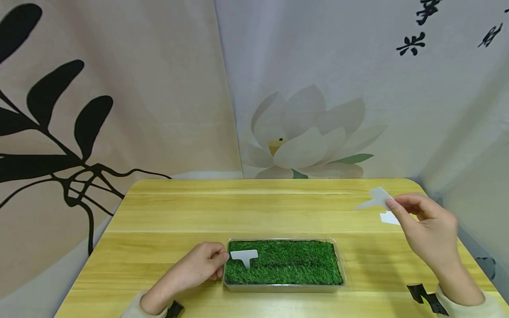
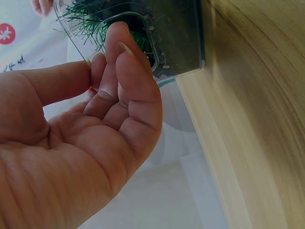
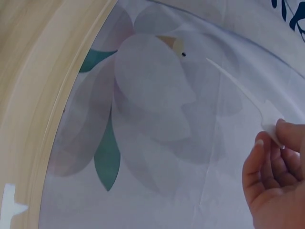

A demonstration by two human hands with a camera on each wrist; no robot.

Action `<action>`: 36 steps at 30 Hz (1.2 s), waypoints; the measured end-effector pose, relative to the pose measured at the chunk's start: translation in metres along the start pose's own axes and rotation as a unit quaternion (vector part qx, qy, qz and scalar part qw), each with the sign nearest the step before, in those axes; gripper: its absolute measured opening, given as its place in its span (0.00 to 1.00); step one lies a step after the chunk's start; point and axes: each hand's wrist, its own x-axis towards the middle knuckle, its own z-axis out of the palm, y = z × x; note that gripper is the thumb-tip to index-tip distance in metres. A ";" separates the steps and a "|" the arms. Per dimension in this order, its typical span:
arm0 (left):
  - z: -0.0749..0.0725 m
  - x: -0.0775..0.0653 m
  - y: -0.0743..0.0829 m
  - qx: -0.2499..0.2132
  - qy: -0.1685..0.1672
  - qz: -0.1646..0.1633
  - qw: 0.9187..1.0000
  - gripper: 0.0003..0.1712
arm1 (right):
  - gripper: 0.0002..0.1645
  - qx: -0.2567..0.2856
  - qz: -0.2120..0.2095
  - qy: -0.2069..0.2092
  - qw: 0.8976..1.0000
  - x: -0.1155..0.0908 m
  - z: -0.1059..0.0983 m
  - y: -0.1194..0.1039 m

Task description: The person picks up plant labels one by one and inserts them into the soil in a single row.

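Observation:
My right hand pinches a white T-shaped plant label between thumb and fingers, raised over the right side of the table. The label's pointed stem faces left; in the right wrist view the label shows nearly edge-on. My left hand grips the left end of a clear plastic box, thumb and fingertips at its rim. Green artificial grass fills the box. Near its left end a second white T-shaped label stands upright, its stem tip down among the blades.
Another white label lies on the wooden table, partly behind my right hand. A printed curtain with leaf and lotus designs hangs beyond the far table edge.

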 end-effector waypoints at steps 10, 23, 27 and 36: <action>0.000 0.000 -0.001 0.009 0.002 0.005 1.000 0.14 | 0.15 0.012 0.004 -0.010 1.000 -0.008 0.014 -0.015; 0.000 0.001 -0.001 0.005 0.001 0.002 1.000 0.15 | 0.19 0.013 -0.015 -0.042 0.999 -0.019 0.033 -0.029; 0.000 0.000 0.000 0.005 0.002 0.002 1.000 0.15 | 0.20 0.019 -0.030 -0.057 0.998 -0.022 0.040 -0.033; 0.000 0.000 0.000 -0.002 -0.001 -0.002 1.000 0.15 | 0.20 0.057 -0.044 -0.089 0.993 -0.028 0.057 -0.044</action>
